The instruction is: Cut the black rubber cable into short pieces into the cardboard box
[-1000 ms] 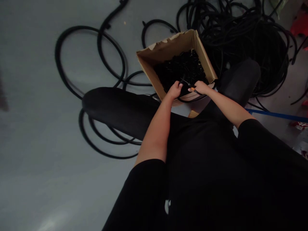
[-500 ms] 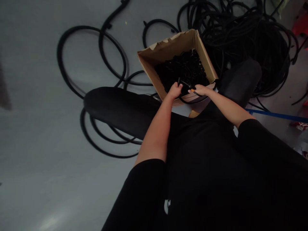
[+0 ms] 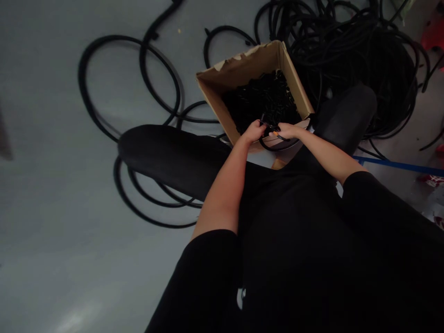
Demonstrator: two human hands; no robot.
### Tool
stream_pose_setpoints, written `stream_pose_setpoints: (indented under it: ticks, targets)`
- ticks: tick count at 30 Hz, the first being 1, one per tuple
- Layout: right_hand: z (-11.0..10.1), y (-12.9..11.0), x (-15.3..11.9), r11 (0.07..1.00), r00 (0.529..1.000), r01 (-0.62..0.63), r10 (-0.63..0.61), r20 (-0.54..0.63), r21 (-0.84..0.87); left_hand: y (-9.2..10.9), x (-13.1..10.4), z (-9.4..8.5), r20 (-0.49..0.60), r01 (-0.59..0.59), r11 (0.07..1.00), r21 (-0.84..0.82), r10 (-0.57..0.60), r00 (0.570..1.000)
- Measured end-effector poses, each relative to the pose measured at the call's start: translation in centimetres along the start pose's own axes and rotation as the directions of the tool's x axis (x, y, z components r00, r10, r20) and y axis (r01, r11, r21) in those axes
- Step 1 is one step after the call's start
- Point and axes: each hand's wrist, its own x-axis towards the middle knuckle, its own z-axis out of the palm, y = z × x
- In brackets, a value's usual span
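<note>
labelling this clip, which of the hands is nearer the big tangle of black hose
Right. The right hand is below and left of the tangle of black hose in view; the left hand is farther left.

- can you read any words or numbers?
- none. the small white mark (image 3: 239, 299) on the near black fabric shirt (image 3: 298, 245) is too small to make out.
- and the white strokes (image 3: 436, 181) on the red patterned item (image 3: 423, 178) at the right?
- unreadable too.

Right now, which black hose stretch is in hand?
The curved stretch drooping by the box, gripped in the left hand; the looped stretch at picture left and the tangled heap at right lie on the floor.
</note>
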Motion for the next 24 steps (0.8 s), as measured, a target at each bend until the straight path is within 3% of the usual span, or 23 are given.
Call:
stream_pose_setpoints:
  ticks: [3, 8, 12, 15, 19, 24]
  targets:
    - [0.3, 0.4, 0.5, 1.0, 0.999, 0.006, -0.007, -0.032, -0.03, -0.1, -0.1, 0.1, 0.046, 0.002, 1.0, -0.02, -0.001, 0.999]
    - [1.1, 1.7, 1.9, 0.998, 1.0, -0.005, 0.006, 0.009, -0.069, -0.1, -0.3, 0.0, 0.107, 0.005, 0.999, -0.033, -0.002, 0.994]
    - [1.3, 2.1, 2.5, 0.991, 0.999, -0.015, 0.009, -0.047, -0.131, -0.2, -0.3, -0.3, 0.11, 0.039, 0.999, -0.006, -0.038, 0.993]
    - [1.0, 2.0, 2.6, 0.99, 0.996, -0.024, 0.012, -0.091, -0.139, -0.6, -0.1, -0.4, 0.056, 0.068, 0.998, -0.004, -0.068, 0.996]
    - [0.5, 2.0, 2.3, 0.997, 0.988, -0.026, 0.014, -0.154, -0.075, -1.4, 0.5, -0.4, -0.085, 0.01, 1.0, -0.018, -0.012, 0.996]
    - [0.6, 2.6, 2.6, 0.999, 0.991, -0.048, 0.046, -0.129, -0.014, -2.3, 1.2, 0.0, -0.138, -0.001, 1.0, 0.027, 0.005, 0.99]
